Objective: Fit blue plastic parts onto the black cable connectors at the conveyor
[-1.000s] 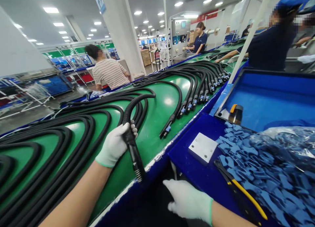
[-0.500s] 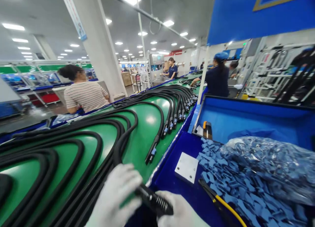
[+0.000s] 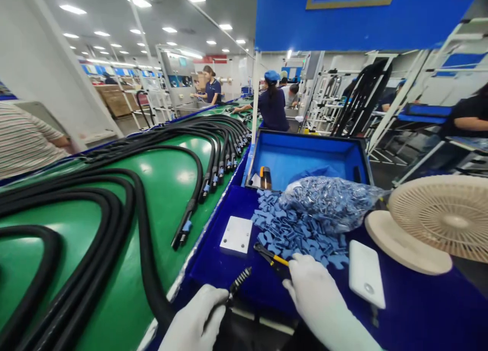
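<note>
My white-gloved left hand is closed round the end of a black hose, and a ribbed black connector sticks out past the fingers. My right hand, also gloved, has its fingers and thumb at the handles of yellow-handled pliers. The pliers' jaws lie against a pile of small blue clips. Just beyond the connector sits a white block with holes. Several other hoses lie on the green belt to the left, some with blue clips at their ends.
A clear plastic bag of blue clips rests by a blue bin. To the right are a white phone-like device and a round beige fan. Co-workers stand farther along the green belt.
My right hand has left the hose end and moved right to the pliers. My left hand keeps the hose. The view has turned right, bringing the fan and white device into sight.
</note>
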Tool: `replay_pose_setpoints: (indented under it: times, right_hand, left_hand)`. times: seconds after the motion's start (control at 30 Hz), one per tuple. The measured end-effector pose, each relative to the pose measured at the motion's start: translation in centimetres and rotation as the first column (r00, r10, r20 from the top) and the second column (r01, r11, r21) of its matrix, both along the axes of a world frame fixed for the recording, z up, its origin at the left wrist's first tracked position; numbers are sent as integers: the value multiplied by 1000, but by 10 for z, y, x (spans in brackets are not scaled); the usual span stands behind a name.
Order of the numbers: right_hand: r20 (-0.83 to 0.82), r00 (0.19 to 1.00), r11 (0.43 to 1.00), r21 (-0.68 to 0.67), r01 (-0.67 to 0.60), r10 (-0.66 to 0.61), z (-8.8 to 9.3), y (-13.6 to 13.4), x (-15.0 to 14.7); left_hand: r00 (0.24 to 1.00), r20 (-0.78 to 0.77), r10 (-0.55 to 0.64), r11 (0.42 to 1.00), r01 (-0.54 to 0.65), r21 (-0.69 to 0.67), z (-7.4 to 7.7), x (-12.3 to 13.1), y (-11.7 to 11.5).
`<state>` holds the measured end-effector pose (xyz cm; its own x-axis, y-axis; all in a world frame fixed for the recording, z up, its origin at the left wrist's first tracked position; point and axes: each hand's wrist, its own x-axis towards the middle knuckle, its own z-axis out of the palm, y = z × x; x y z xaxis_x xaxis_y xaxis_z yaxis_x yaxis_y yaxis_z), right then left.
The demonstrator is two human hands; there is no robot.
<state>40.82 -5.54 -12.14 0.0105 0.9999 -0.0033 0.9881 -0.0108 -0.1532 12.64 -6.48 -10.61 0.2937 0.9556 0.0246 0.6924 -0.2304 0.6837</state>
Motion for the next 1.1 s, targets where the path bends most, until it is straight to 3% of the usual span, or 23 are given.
replay_pose_setpoints:
  times: [0.17,0.33,0.43,0.6,0.67,0.77,0.87,0.97,1.1]
  right_hand:
    - [-3,997,997,3,-73,73,-21,5,-20]
    - [-65,997,984,175,-37,49,-36,8,-14]
    - [-48,994,971,224,-84,97,-35,11,-10]
    - [-34,975,962,173,-211,220,-36,14,-10]
    - [-106,975,966,193,-173,196,-40,14,-10]
    - [-327,942,980,197,-12,77,-41,12,-12]
    - [-562,826,994,109,18,47,-24,8,-19]
    - [-728,654,975,101,-198,208,9,3,-30]
    - [-766,454,850,222,-477,454,53,1,-45]
  left_hand:
    - [986,73,151,975,-137,-174,-2,15,20]
    - [958,75,275,933,-247,-262,16,15,24]
    - [946,83,314,920,-281,-272,28,15,23]
    - [945,101,311,928,-279,-248,39,18,25]
    - [932,154,327,922,-279,-270,42,18,26]
    - [907,238,348,912,-270,-307,44,16,27]
    - [907,256,335,915,-249,-318,45,12,30]
    - [919,235,315,917,-231,-327,49,10,33]
    - [930,260,259,935,-174,-310,55,13,37]
